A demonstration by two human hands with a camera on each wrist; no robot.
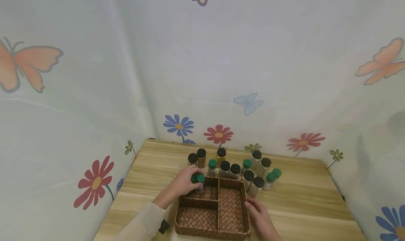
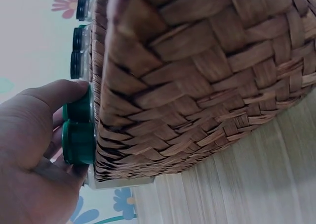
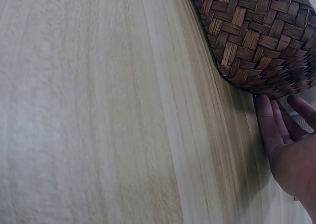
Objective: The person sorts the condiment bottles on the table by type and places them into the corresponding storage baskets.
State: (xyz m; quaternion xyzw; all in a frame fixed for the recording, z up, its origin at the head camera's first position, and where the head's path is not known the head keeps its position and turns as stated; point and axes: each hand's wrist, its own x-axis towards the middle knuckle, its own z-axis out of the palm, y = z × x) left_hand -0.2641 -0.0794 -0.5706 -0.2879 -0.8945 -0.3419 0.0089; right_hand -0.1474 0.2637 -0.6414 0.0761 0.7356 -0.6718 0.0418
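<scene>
A brown woven basket (image 1: pixel 231 209) with three compartments sits on the table. My left hand (image 1: pixel 185 181) reaches over its far left compartment and grips two small green-capped jars (image 1: pixel 200 178) side by side. In the left wrist view the thumb and fingers are curled around the green caps (image 2: pixel 79 142), and the basket wall (image 2: pixel 207 75) hides most of the jar bodies. At the basket's right side, my right hand (image 1: pixel 261 216) rests its fingertips on the outer wall. The right wrist view shows those fingers (image 3: pixel 269 122) fairly straight at the basket's lower corner (image 3: pixel 247 61).
Behind the basket stand several jars with black caps (image 1: pixel 224 165) and others with green caps (image 1: pixel 247 163), some close to its far right corner. The wooden table (image 1: pixel 297 198) meets a patterned cloth wall (image 1: pixel 253 58). A small black object (image 1: pixel 164 227) lies left of the basket.
</scene>
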